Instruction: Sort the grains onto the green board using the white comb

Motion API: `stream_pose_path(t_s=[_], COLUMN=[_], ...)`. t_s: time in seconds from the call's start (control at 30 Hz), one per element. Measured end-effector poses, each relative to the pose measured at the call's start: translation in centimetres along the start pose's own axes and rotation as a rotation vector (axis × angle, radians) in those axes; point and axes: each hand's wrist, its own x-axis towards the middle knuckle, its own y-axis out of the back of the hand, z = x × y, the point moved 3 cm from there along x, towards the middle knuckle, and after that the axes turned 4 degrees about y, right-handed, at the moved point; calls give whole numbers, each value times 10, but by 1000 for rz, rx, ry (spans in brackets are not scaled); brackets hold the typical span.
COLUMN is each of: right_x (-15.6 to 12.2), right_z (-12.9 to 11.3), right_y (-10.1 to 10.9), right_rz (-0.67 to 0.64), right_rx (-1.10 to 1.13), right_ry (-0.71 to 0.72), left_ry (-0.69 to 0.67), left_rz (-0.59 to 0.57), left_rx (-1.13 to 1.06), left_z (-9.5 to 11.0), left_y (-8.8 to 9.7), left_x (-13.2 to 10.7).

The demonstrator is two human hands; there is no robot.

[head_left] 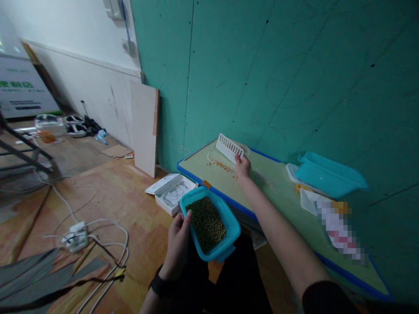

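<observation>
Workroom: green wallboard (262, 87), power strip (77, 236)

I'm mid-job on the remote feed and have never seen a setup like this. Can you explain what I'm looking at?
No machine shows here: these are a person's two bare hands, seen in one picture from a camera worn on the head, looking forward and down. The left hand holds a blue tub with small dark green and tan beans inside. The right hand grips one end of a white slotted strip at the table. Loose pale bits lie on the tabletop near the strip. Another blue tub sits farther right, by the green wall.
</observation>
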Motion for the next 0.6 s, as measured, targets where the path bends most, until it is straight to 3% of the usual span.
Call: stream_pose_path(t_s=[0.27, 0.6], right_x=[19, 20], right_z=[4, 9], right_y=[-31, -33], right_rz=[-68, -222], right_rx=[-98, 123], right_ry=[34, 79], left_ry=[59, 74], left_rz=[31, 49], left_rx=[-9, -4], left_z=[6, 30], left_y=[5, 5], left_x=[3, 3])
